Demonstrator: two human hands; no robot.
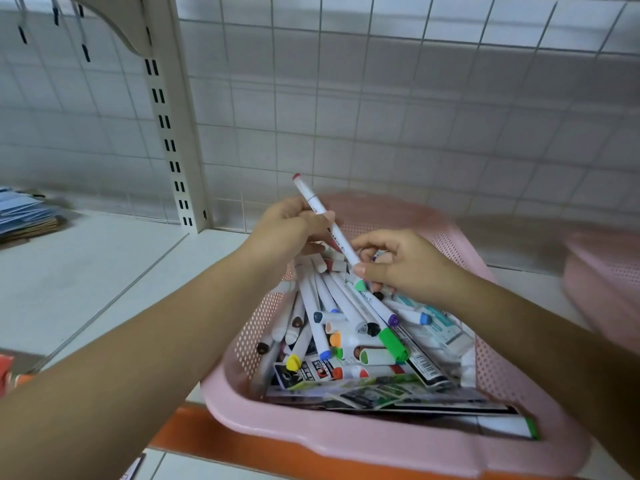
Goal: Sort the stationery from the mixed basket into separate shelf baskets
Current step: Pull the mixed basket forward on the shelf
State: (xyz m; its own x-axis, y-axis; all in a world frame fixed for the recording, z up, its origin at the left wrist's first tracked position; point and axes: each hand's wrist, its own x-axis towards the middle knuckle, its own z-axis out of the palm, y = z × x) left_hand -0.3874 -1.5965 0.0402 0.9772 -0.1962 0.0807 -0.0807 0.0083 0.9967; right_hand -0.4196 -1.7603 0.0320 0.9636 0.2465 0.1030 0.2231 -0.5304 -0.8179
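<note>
Above the pink basket (pixel 388 441) of mixed pens, my left hand (pixel 287 226) and right hand (pixel 405 261) both pinch one white marker (pixel 325 221), its length slanting up toward the basket's far-left corner; the left grips higher.

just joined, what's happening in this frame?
A person is sorting through a pink basket full of mixed markers on a white shelf. Both hands are over the pile: the left hand and right hand together hold one white marker with a dark red tip, lifted clear of the rest. A second pink basket sits blurred at the right edge.
</note>
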